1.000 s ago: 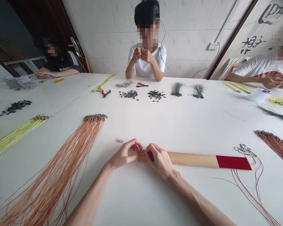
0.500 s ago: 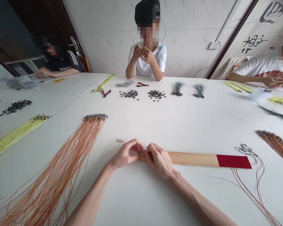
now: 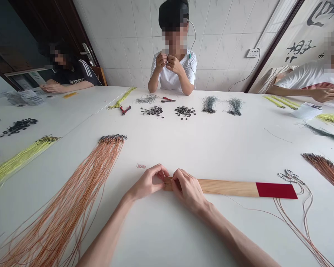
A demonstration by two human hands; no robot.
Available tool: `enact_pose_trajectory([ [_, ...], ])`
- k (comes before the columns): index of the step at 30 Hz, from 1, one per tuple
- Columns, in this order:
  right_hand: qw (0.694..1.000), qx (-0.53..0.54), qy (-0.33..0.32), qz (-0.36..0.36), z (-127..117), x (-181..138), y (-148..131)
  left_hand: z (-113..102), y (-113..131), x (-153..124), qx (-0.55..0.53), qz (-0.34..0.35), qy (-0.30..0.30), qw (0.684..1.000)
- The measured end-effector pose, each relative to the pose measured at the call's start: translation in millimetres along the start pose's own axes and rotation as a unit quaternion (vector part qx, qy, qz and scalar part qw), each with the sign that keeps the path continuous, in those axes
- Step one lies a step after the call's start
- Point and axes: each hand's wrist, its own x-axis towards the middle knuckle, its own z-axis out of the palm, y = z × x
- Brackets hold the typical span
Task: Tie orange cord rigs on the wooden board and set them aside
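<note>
A long flat wooden strip [image 3: 228, 187] with a dark red end [image 3: 277, 190] lies across the table in front of me. At its left end, my left hand [image 3: 148, 183] is curled, thumb and forefinger closed around the strip's end. My right hand [image 3: 187, 189] rests over the strip just beside it, fingers pinched together on a thin brown line, though the fingertips partly hide it. That line [image 3: 247, 209] trails from the strip toward the right. Past the red end lie a few silvery rings or hooks [image 3: 291, 177] with brown cords [image 3: 292, 228] attached.
Left of me spreads a large bundle of orange-brown lines [image 3: 80, 193] with metal ends. Yellow bundles [image 3: 22, 159], piles of small black parts [image 3: 185, 111], red-handled pliers [image 3: 125, 110] and another brown bundle [image 3: 323, 167] lie around. Several people sit around the table, one opposite [image 3: 172, 70].
My hands and the strip stay practically in place. The co-workers' hands have shifted slightly.
</note>
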Motion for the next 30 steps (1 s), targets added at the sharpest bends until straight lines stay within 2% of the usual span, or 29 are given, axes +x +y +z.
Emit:
enact_pose_trajectory([
  [30, 1.0, 0.014, -0.014, 0.012, 0.2, -0.6, 0.2, 0.3, 0.1, -1.1, 0.001, -0.004, 0.004, 1.0],
])
